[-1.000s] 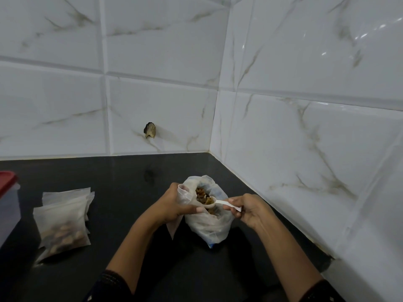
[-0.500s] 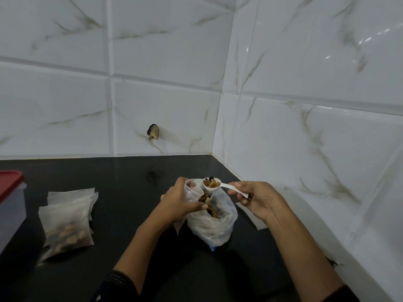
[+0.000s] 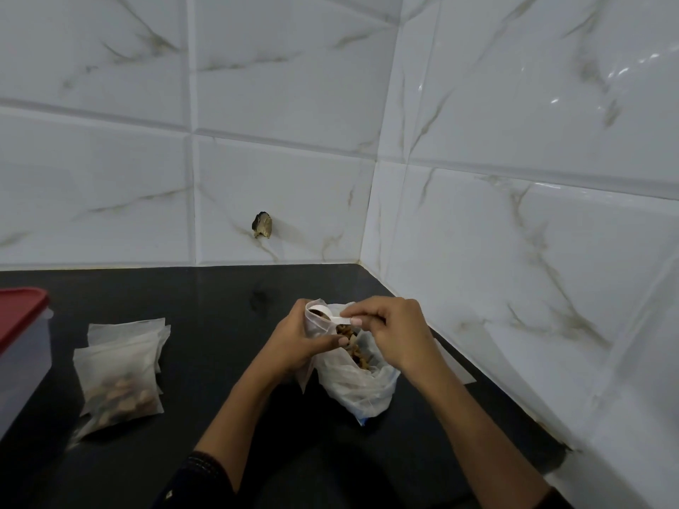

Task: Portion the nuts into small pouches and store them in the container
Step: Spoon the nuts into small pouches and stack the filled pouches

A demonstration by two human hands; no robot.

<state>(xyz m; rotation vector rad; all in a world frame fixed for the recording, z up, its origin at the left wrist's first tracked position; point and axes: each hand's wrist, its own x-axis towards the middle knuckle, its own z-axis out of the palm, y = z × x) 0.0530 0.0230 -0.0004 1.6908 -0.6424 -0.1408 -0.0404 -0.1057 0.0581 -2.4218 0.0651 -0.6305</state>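
A clear plastic bag of nuts (image 3: pixel 362 387) sits on the black counter (image 3: pixel 205 306) near the corner. My left hand (image 3: pixel 299 343) holds a small white pouch (image 3: pixel 315 325) upright with its mouth open, beside the bag. My right hand (image 3: pixel 393 334) pinches the handle of a white plastic spoon (image 3: pixel 332 317), whose bowl is tipped into the pouch's mouth. Brown nuts (image 3: pixel 354 343) show in the bag between my hands. A filled pouch (image 3: pixel 117 383) lies on the counter at the left, on top of empty pouches (image 3: pixel 128 328).
A translucent container with a red lid (image 3: pixel 20 325) stands at the far left edge. White marble tile walls meet in a corner behind the bag. A dark chipped hole (image 3: pixel 262 225) marks the back wall. A flat white pouch (image 3: pixel 455 365) lies right of my right wrist.
My right hand lifted the loaded spoon out of the bag, carried it left and tipped it into the pouch held by my left hand.
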